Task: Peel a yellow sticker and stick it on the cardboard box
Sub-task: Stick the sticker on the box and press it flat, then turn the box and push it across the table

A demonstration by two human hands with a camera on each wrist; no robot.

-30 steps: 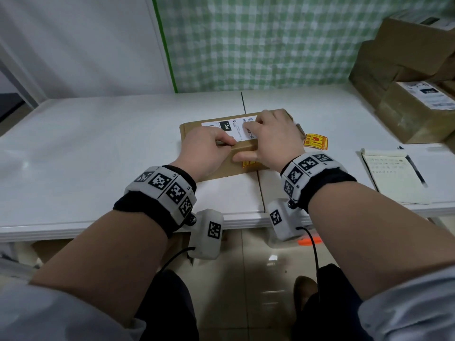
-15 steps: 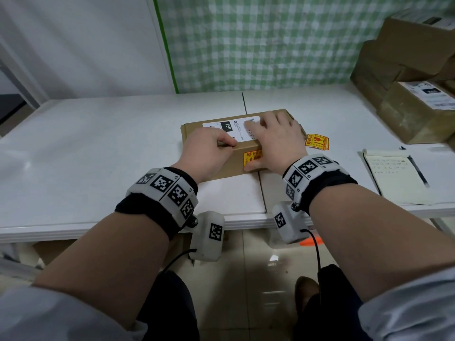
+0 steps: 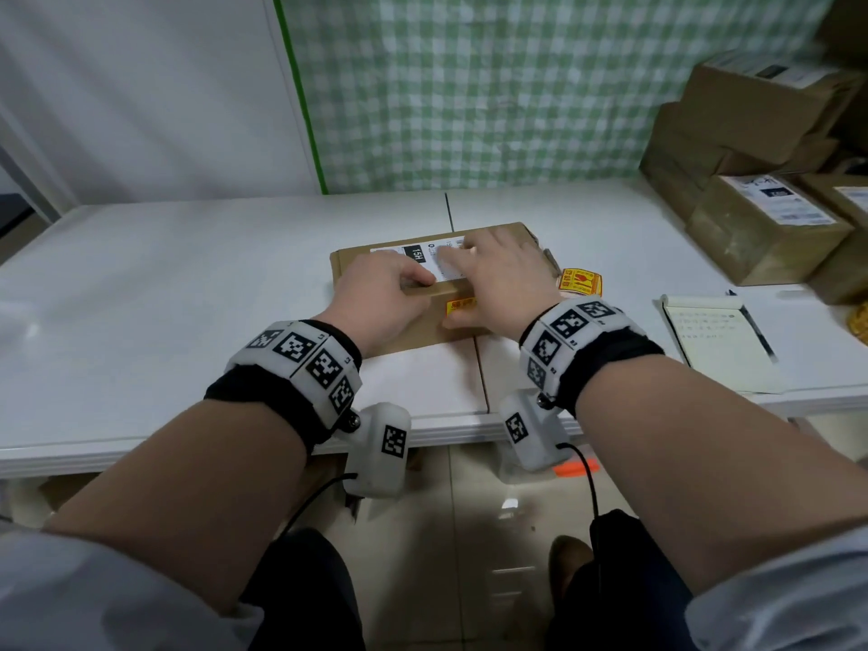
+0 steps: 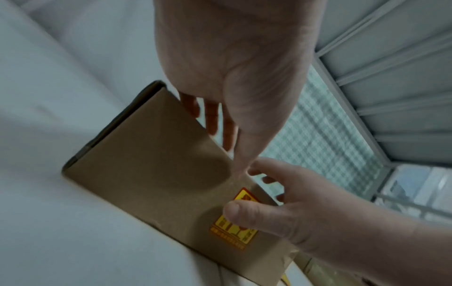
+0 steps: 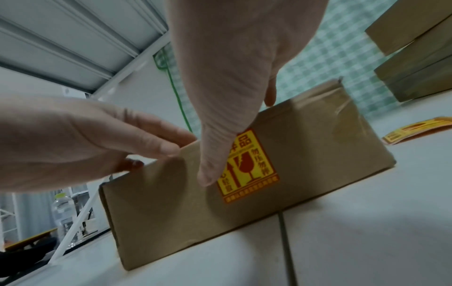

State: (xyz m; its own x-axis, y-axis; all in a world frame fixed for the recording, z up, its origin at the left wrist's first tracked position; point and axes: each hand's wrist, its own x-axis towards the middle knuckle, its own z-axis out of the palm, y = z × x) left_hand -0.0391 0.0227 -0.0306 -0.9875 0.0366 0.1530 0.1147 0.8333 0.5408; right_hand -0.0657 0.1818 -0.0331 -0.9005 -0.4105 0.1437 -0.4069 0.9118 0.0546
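A flat cardboard box (image 3: 420, 328) lies near the front edge of the white table (image 3: 164, 284), with a white shipping label (image 3: 422, 257) on top. A yellow fragile sticker (image 5: 252, 170) sits on the box's near side face. My right hand (image 3: 493, 274) lies flat over the box top. Its thumb (image 5: 210, 170) presses down along the sticker's left edge. My left hand (image 3: 399, 284) holds the box's top near edge, fingers (image 5: 168, 143) curled on top and thumb on the front face. In the left wrist view the sticker (image 4: 229, 232) is partly hidden by the right thumb.
A sheet of yellow stickers (image 3: 581, 281) lies just right of the box. Further right are an open notebook (image 3: 714, 340) and a pen (image 3: 751, 326). Stacked cardboard parcels (image 3: 761, 190) fill the back right corner. A green checked cloth (image 3: 493, 86) hangs behind.
My right thumb has slid off the sticker's middle toward its lower left, so more of the sticker shows. The right fingers reach further over the label. The box and left hand stay put.
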